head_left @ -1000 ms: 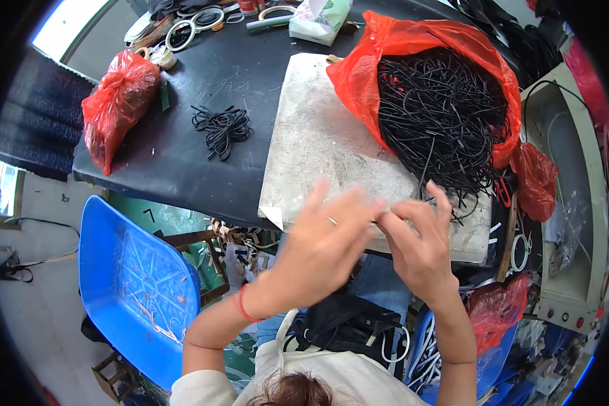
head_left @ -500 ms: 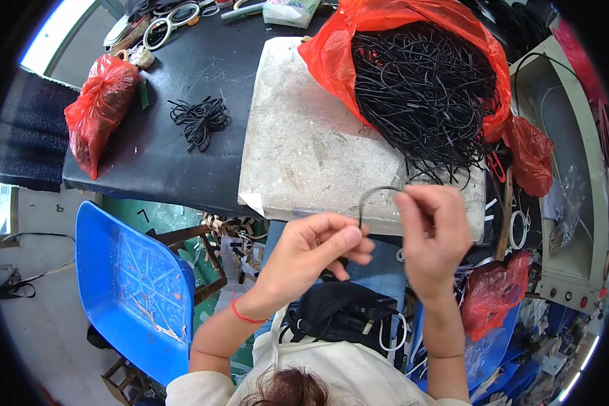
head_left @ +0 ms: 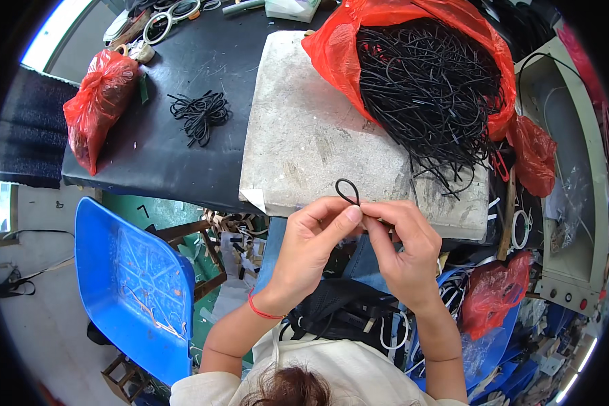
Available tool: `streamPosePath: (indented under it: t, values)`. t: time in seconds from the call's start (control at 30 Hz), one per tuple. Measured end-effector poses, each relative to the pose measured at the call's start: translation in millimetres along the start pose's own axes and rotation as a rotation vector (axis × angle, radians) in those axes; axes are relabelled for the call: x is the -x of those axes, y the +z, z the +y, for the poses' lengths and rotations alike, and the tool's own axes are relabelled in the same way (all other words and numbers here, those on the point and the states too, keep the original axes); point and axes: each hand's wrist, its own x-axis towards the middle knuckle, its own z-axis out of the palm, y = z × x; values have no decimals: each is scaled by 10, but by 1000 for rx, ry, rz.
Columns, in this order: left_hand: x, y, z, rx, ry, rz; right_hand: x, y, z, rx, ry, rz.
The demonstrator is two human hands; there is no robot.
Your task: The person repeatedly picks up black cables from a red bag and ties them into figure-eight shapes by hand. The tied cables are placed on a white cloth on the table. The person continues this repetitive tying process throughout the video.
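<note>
Small workshop, hand-assembly kind. Black worn surface (head_left: 162, 162) bearing grey stone slab (head_left: 304, 135), scuffed. Big red plastic bag (head_left: 358, 47) stuffed with cut black cords (head_left: 426, 88); smaller tied red bag (head_left: 98, 101); loose cord bundle (head_left: 199, 115). Tools and rings at far edge (head_left: 162, 20). Blue plastic chair (head_left: 128, 284), scraps on bare concrete floor (head_left: 40, 318).

There are two bare hands, the left hand (head_left: 316, 245) and the right hand (head_left: 400, 252), one small black cord loop (head_left: 347, 191), one grey stone slab (head_left: 304, 145), one blue plastic chair (head_left: 132, 284), one small bundle of black cords (head_left: 199, 114), and four red plastic bags, the largest red bag (head_left: 386, 40) full of black cords.
</note>
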Motion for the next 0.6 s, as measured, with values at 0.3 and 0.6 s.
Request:
streamPosePath:
  t: [0.3,0.6]
  values:
    - [-33,-151,188,-10,-179,-93,-14,-91,91,193,-197,-25]
    - [-15,-168,228,-223,-196,-161,-38,-71,113,193,-283,-100]
